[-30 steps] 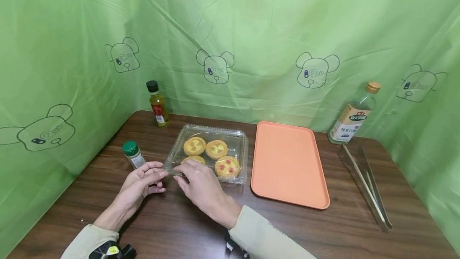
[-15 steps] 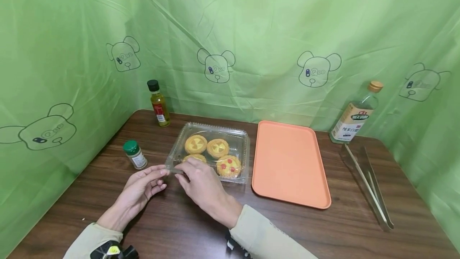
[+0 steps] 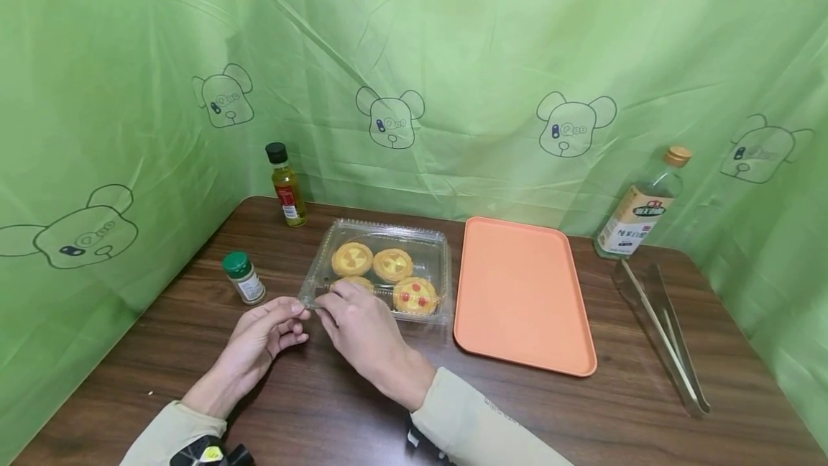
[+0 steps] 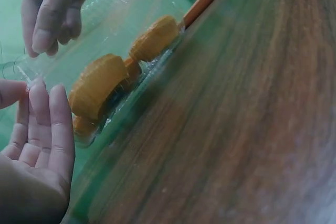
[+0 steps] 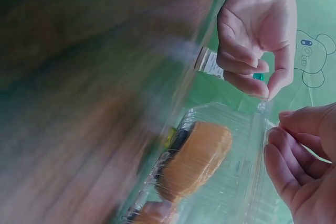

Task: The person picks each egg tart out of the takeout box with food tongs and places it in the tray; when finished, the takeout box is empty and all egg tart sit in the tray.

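Note:
A clear plastic clamshell box (image 3: 430,247) with several round yellow tarts (image 3: 392,265) inside stands on the wooden table. One tart (image 3: 415,296), at its near right, has red spots on top. My left hand (image 3: 261,333) pinches the box's near left corner between thumb and index finger; in the left wrist view its other fingers (image 4: 55,129) extend below the pinch. Just right of it, my right hand (image 3: 365,329) pinches the near rim of the box, thumb against fingers, as the right wrist view shows. The right hand partly hides a tart in the head view.
An orange tray (image 3: 524,297) lies right of the box. Metal tongs (image 3: 663,340) rest farther right, below a large labelled bottle (image 3: 637,211). A green-capped shaker (image 3: 244,279) stands by the left hand, and an oil bottle (image 3: 287,189) behind. Green curtains (image 3: 453,34) enclose the table.
The left hand has shifted slightly right, keeping its pinch on the corner. The red-spotted tart shows a little farther right and back. The right hand stays on the near rim.

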Demonstrator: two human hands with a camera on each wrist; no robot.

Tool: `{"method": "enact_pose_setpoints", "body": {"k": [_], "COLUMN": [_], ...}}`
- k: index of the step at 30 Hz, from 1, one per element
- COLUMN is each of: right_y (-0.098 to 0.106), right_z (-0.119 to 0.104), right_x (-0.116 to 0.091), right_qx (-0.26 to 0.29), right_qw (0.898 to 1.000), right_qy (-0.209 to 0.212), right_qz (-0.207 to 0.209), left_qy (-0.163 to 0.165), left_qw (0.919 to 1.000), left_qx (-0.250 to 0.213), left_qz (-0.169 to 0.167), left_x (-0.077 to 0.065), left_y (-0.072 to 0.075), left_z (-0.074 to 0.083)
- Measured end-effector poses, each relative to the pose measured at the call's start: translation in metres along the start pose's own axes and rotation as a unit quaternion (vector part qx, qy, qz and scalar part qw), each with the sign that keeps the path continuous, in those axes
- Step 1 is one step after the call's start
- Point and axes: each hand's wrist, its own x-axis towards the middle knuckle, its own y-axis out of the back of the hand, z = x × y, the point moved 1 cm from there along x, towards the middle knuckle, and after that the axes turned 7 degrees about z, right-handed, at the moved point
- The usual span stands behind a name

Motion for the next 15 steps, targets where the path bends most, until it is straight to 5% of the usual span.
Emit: {"method": "enact_pose_setpoints", "body": {"k": [15], "right_y": [-0.001], "right_z": [0.001], "right_x": [0.004], "right_qx": [-0.074], "right_qw": [0.995], "right_qy": [0.058], "right_qz": [0.030], "left_qy": [-0.042], "left_qw": [0.9989], "left_qx": [-0.016], "left_qz": [0.014], "left_x": [-0.005], "left_y": [-0.016], "left_z": [0.001]}}
